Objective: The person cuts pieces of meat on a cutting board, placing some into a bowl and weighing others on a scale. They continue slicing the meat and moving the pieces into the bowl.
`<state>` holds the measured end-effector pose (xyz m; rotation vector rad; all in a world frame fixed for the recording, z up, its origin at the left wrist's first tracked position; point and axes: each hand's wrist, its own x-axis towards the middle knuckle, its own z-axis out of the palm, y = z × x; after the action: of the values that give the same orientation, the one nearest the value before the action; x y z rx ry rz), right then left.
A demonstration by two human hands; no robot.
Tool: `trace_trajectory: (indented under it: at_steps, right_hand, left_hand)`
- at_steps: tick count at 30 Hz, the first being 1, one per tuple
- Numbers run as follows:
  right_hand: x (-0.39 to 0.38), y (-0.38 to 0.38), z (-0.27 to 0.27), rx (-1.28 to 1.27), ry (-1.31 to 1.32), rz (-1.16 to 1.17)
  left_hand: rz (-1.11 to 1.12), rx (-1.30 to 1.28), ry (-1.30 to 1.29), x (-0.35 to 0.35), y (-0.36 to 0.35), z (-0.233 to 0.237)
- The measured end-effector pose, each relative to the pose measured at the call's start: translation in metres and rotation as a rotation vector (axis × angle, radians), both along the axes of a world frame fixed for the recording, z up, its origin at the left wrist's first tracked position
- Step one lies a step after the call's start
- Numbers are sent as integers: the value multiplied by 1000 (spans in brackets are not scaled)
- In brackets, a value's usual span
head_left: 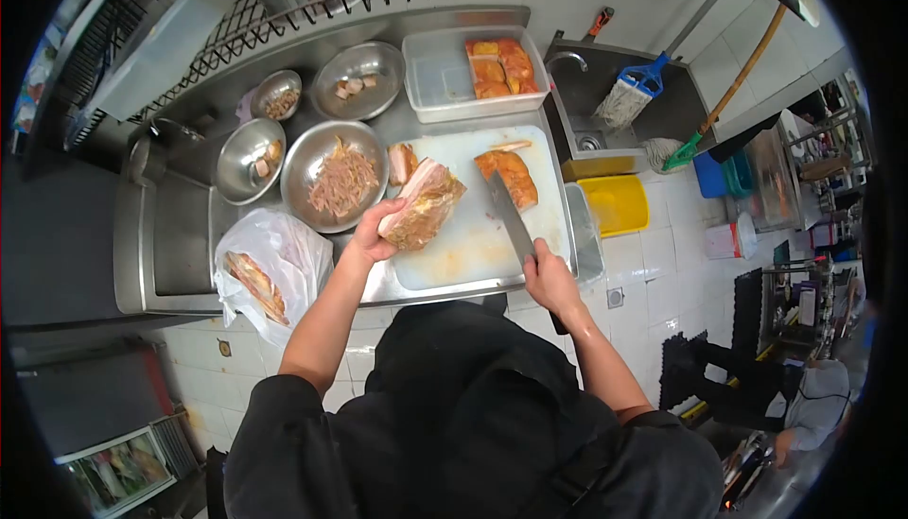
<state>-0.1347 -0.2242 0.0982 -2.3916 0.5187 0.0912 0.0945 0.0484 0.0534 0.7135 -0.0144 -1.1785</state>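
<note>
My left hand [375,231] is closed around the near-left end of a thick slab of meat [426,205], tilted up over the left side of the white cutting board [449,259]. In my right hand [550,278] is the handle of a large knife [512,218]. Its blade points away from me, with the tip at an orange-coated piece of meat [509,177] on the board's right half. A smaller meat piece [401,164] lies behind the slab. Left of the board stands a steel bowl [295,155] of shredded meat [342,181].
Smaller steel bowls [326,70] with meat bits stand at the back left. A plastic bag [312,245] with meat hangs over the counter's front edge. Behind the board is a plastic container [435,56] of orange meat. Rightward are a sink [605,70], a mop [629,98] and a yellow bin [624,205].
</note>
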Motion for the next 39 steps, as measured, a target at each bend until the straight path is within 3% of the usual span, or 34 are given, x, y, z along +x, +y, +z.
trace_trajectory:
  at_steps: [3, 5, 15, 18, 19, 21, 23, 25, 27, 29, 32, 39]
  right_hand:
    - [0, 2, -9, 47, -4, 26]
    - [1, 1, -8, 48, -10, 40]
    - [1, -13, -22, 61, -12, 69]
    - [-3, -12, -18, 44, 2, 61]
    - [-2, -11, -15, 27, 12, 49]
    - [-2, -6, -9, -6, 37, 46]
    - [-2, -2, -1, -39, 58, 45]
    - [0, 4, 7, -48, -4, 130]
    - [3, 13, 18, -58, 7, 179]
    - [6, 23, 27, -71, 17, 243]
    - [13, 38, 30, -106, 66, 403]
    - [19, 58, 29, -146, 157, 451]
  left_hand:
    - [38, -52, 31, 7, -1, 11]
    - [59, 34, -204, 10, -4, 16]
    - [143, 222, -528, -1, -29, 51]
    - [42, 476, -1192, -11, -35, 55]
    - [39, 475, -1180, -18, -37, 46]
    - [83, 805, -1677, -47, -45, 23]
    - [37, 901, -1560, -76, -50, -5]
    - [217, 959, -1451, -96, -49, -26]
    - [241, 934, -1418, -102, -46, -28]
    - [366, 884, -1485, -100, -40, -32]
    - [311, 870, -1456, -96, -28, -33]
    - [231, 797, -1457, -84, -24, -27]
